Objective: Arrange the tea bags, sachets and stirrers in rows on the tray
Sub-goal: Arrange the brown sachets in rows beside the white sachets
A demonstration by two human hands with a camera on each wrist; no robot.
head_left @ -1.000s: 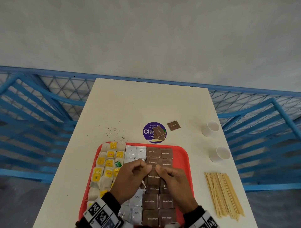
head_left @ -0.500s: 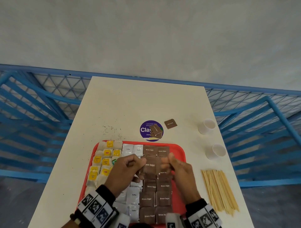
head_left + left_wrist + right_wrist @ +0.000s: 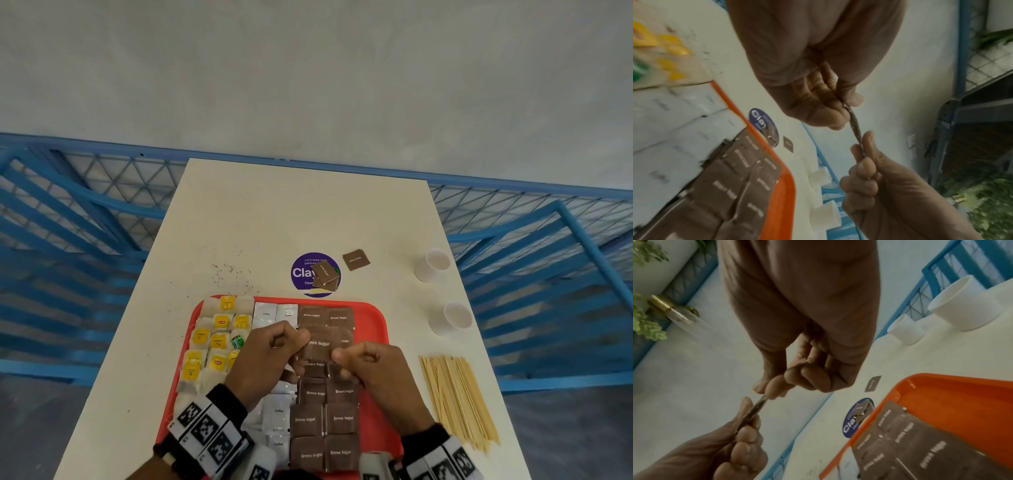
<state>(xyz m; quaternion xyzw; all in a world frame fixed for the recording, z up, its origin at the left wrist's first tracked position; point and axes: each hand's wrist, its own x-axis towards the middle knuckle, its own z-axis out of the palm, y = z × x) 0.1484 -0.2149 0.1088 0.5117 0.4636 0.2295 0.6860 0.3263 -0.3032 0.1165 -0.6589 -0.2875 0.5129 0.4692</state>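
Note:
A brown sugar sachet [image 3: 320,344] is held above the red tray [image 3: 380,329], pinched at its left edge by my left hand [image 3: 301,339] and at its lower right corner by my right hand [image 3: 337,358]. The left wrist view shows the sachet [image 3: 856,129] edge-on between both pinches, and so does the right wrist view [image 3: 754,412]. On the tray lie yellow-tagged tea bags [image 3: 219,339] at the left, white coffee sachets [image 3: 275,411] in the middle and rows of brown sachets [image 3: 325,421] to their right. The wooden stirrers [image 3: 457,401] lie on the table right of the tray.
Two loose brown sachets [image 3: 356,259] [image 3: 325,274] lie beyond the tray, one on a purple round sticker [image 3: 301,272]. Two white paper cups [image 3: 432,264] [image 3: 451,318] stand near the table's right edge. Blue railing surrounds the table. Dark crumbs [image 3: 229,274] speckle the tabletop.
Both hands have lifted the brown sachet off the tray's rows and now hold it stretched between them. My right hand's pinch has slid to its lower right corner.

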